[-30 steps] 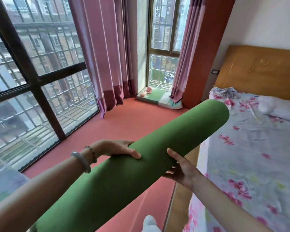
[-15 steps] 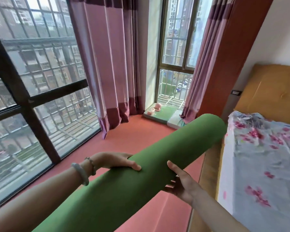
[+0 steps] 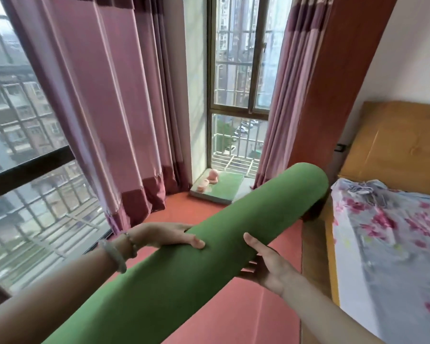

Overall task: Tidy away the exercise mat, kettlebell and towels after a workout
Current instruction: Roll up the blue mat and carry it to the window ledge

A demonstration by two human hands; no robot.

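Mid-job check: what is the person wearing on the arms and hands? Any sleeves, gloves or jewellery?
No gloves, and no sleeves in view: both forearms are bare. The wrist of the left hand carries a pale, smooth, milky bangle and, just beyond it toward the hand, a thin bracelet of small beads. The right hand and its wrist show nothing worn.

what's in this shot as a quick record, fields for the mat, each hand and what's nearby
held item: rolled green mat, off the floor, far end raised toward the bed corner
left hand: grips the roll's left side, thumb on top
right hand: grips it from below right, thumb up the side
nearby: bed with floral sheet at right; green pad by the narrow window, small pink objects on it
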